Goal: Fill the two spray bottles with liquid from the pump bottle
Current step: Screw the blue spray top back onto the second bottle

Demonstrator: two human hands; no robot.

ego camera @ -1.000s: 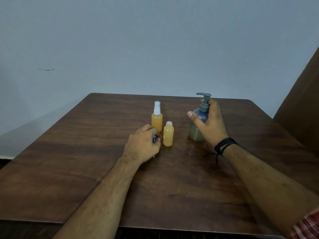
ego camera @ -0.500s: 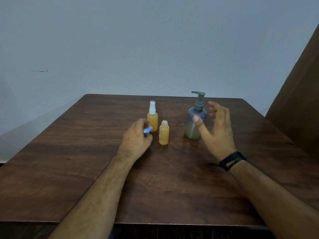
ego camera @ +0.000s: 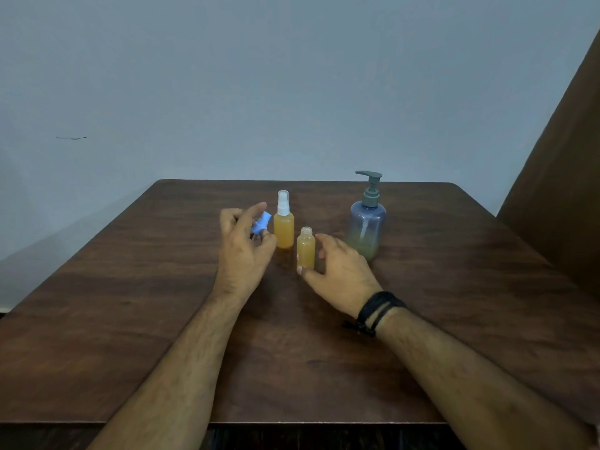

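From my seat, the filling looks almost done. Both spray bottles stand upright on the tabletop (ego camera: 130, 319), each holding orange liquid up to about the shoulder. The taller spray bottle (ego camera: 283, 226) at the back already carries its white spray head. The shorter spray bottle (ego camera: 305, 249) stands just in front of it and a little to its right, its neck open and uncapped.

The left hand (ego camera: 243, 251) is raised beside the taller bottle, its fingers (ego camera: 259, 211) curled around a small blue spray cap (ego camera: 261, 223), which I judge belongs on the open bottle. The right hand (ego camera: 341, 274) is low by the shorter bottle, fingers loosely spread: the thumb lies at its base and the other fingers are close to its right side. I cannot tell whether it has actually closed on the bottle; it looks more like a cupping reach than a firm hold.

The pump bottle (ego camera: 366, 227) stands alone behind the right hand, well clear of the fingers, with only a low layer of liquid left in the bottom.

What remains, I judge, is steadying the shorter bottle and fitting the blue cap onto its neck.
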